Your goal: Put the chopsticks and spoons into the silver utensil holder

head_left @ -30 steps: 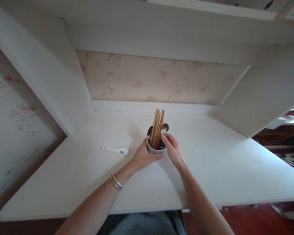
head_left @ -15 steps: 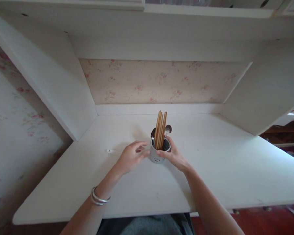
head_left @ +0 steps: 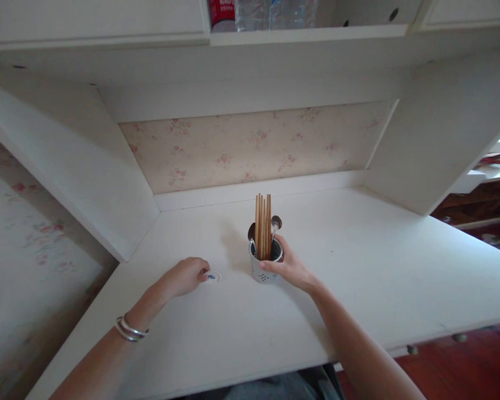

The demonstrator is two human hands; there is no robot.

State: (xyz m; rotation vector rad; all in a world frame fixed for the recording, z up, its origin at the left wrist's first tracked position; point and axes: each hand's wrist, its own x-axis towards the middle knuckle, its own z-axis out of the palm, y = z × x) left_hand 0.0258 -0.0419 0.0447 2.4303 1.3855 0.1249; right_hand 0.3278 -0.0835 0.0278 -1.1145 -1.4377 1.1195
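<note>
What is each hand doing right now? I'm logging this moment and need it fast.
Left hand: fingers closed over the white ceramic spoon lying on the desk.
Right hand: curled around the utensil holder, holding it.

I am seeing a worktop (head_left: pixel 358 278) looking like matt white painted board, smooth with faint scuffs. The holder (head_left: pixel 265 264) is showing as pale metal, perforated low on its wall. The chopsticks (head_left: pixel 263 226) in it are reading as plain brown wood, and the spoons (head_left: pixel 275 223) beside them are gleaming like polished metal. The white spoon (head_left: pixel 214 276) is looking like glossy ceramic. Shiny metal bangles (head_left: pixel 129 329) are ringing my left wrist. The back wall (head_left: pixel 254 147) is showing matt flowered paper.
</note>
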